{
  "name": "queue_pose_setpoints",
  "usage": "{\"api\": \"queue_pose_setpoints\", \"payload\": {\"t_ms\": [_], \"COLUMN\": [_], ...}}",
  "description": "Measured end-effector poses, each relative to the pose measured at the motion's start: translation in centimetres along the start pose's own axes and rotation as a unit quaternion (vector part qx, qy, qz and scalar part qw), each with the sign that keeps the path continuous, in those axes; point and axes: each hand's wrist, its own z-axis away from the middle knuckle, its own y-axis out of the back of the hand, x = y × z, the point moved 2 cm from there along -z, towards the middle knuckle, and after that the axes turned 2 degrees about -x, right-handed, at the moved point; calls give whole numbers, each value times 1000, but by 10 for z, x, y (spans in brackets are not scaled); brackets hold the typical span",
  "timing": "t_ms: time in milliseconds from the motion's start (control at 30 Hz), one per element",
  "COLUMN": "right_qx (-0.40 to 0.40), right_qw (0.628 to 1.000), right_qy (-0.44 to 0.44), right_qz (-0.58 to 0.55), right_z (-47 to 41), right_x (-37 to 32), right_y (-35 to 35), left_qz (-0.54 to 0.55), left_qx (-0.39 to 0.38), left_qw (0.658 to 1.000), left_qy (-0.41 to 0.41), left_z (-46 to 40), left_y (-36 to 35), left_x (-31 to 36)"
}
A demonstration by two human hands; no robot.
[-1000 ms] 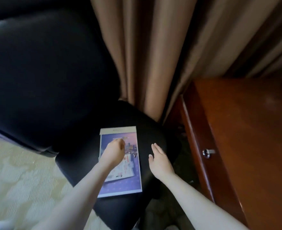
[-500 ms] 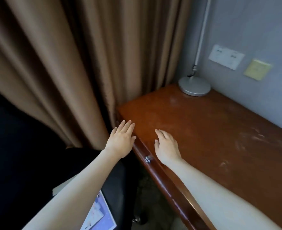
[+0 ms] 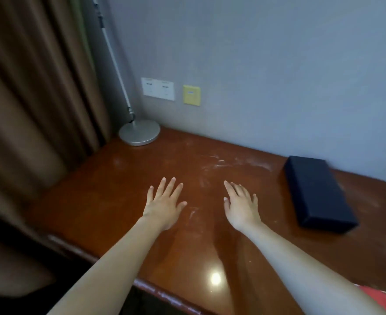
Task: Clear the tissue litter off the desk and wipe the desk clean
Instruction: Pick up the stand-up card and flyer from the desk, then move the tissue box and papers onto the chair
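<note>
The reddish-brown wooden desk (image 3: 119, 189) fills the middle of the view, its glossy top marked by whitish smears (image 3: 223, 163) near the wall. My left hand (image 3: 164, 204) hovers over the desk centre, fingers spread and straight, holding nothing. My right hand (image 3: 240, 204) is beside it to the right, palm down, fingers extended, also empty. No tissue shows in this view.
A dark blue box (image 3: 317, 192) lies on the desk at the right. A silver lamp base (image 3: 139, 133) with a thin pole stands at the back left corner. Brown curtains (image 3: 35, 87) hang on the left. Wall sockets (image 3: 158, 88) sit above the desk.
The view swung from the black chair with the booklet up and right to the desk. My left hand let go of the booklet; both hands now hover open over the desktop.
</note>
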Motion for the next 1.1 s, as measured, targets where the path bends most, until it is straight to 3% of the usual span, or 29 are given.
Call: {"api": "queue_pose_setpoints", "payload": {"t_ms": [367, 567, 767, 867, 967, 1033, 1100], "right_qx": [41, 42, -16, -25, -8, 11, 30], "right_qw": [981, 919, 844, 808, 815, 828, 844], "right_qy": [-187, -324, -350, -341, -316, -304, -285], "right_qz": [-45, -220, -407, -479, -486, -471, -453], "right_z": [-3, 4, 1, -3, -5, -3, 0], "right_x": [217, 306, 320, 319, 320, 316, 312], "right_y": [62, 68, 60, 52, 44, 41, 36], "left_qz": [95, 267, 474, 570, 677, 701, 703], "left_qx": [-103, -215, -239, -284, -285, -279, -282], "left_qw": [987, 937, 848, 769, 671, 643, 639], "left_qy": [-78, -64, 14, 53, 106, 128, 134], "left_z": [-61, -73, -86, -99, -112, -119, -124], "left_y": [-18, -35, -39, -47, -49, -49, -49], "left_x": [186, 270, 319, 338, 344, 341, 337]}}
